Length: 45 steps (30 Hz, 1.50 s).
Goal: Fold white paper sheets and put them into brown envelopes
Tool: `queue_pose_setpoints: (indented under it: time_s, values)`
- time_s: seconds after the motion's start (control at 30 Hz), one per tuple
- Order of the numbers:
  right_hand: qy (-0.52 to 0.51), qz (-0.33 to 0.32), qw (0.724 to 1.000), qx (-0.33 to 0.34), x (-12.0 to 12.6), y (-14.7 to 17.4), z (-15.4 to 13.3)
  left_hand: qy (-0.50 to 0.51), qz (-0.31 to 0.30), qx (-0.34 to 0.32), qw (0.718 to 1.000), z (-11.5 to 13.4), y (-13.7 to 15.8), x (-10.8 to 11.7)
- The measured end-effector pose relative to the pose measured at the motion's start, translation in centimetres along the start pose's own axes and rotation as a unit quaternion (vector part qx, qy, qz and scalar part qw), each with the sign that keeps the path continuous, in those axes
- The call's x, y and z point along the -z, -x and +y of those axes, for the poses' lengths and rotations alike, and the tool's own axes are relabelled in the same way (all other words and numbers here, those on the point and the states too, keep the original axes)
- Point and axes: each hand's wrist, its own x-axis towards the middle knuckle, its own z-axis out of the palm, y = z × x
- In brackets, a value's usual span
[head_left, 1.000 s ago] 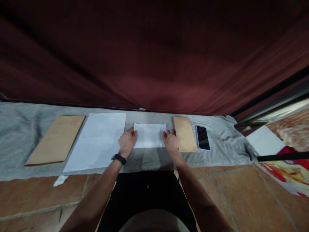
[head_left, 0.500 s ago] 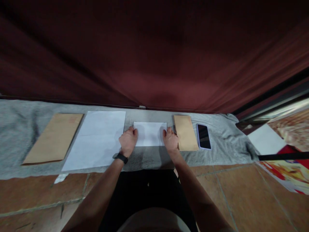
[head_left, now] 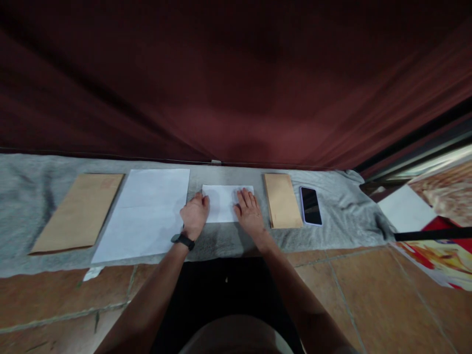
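Note:
A small white folded sheet of paper lies crosswise in front of me on grey cloth. My left hand, with a dark watch on the wrist, is closed at its left edge, fingers curled and thumb against the paper. My right hand rests flat on the sheet's right part, fingers stretched out and slightly spread. To the left, larger white sheets lie flat, their near-right side close to my left hand. A brown envelope stack lies just right of my right hand.
A larger brown envelope lies at the far left of the grey cloth. A phone lies right of the small envelopes. A dark red curtain hangs along the far edge. Printed packaging is at the right.
My right hand has moved left from the paper's right edge, and its curled fingers have opened flat on top of the sheet. My left hand stays at the left edge.

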Motion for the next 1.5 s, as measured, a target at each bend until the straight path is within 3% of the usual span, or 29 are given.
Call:
queue_pose_setpoints:
  time_s: [0.3, 0.4, 0.47, 0.53, 0.6, 0.67, 0.8, 0.97, 1.17, 1.5]
  values:
    - [0.002, -0.008, 1.0, -0.006, -1.0, 0.6, 0.0, 0.014, -0.002, 0.024, 1.0, 0.1, 0.2, 0.2]
    - [0.004, -0.009, 1.0, -0.01, -1.0, 0.6, 0.0, 0.018, 0.024, 0.027, 0.999, 0.5, 0.8, 0.6]
    - [0.005, -0.006, 1.0, -0.012, -1.0, 0.5, -0.1, 0.017, 0.064, -0.01, 0.998, 1.2, 1.6, 0.7]
    - [0.004, -0.003, 1.0, -0.012, -1.1, 0.5, -0.2, 0.03, 0.087, -0.093, 0.991, 2.3, 2.4, 0.4]
    - [0.004, -0.001, 1.0, -0.01, -1.1, 0.6, -0.1, 0.054, 0.078, -0.187, 0.978, 3.3, 3.1, -0.5]
    - [0.005, 0.002, 1.0, -0.009, -1.2, 0.6, -0.1, 0.064, 0.059, -0.23, 0.969, 4.1, 3.3, -1.7]
    - [-0.001, 0.002, 1.0, -0.012, -1.1, 0.7, 0.1, 0.067, 0.036, -0.199, 0.977, 4.1, 2.8, -3.6]
    - [-0.023, 0.001, 0.999, -0.044, -0.8, -0.8, -1.7, 0.046, 0.042, -0.194, 0.979, 3.4, 2.3, -4.2]
    - [-0.056, -0.03, 0.998, 0.013, -1.9, -3.2, -4.1, 0.021, 0.038, -0.219, 0.975, 2.9, 2.2, -4.6]
    - [-0.021, 0.007, 1.0, 0.001, -2.7, -3.1, 0.9, 0.03, 0.095, -0.17, 0.98, 3.3, 2.0, -5.2]
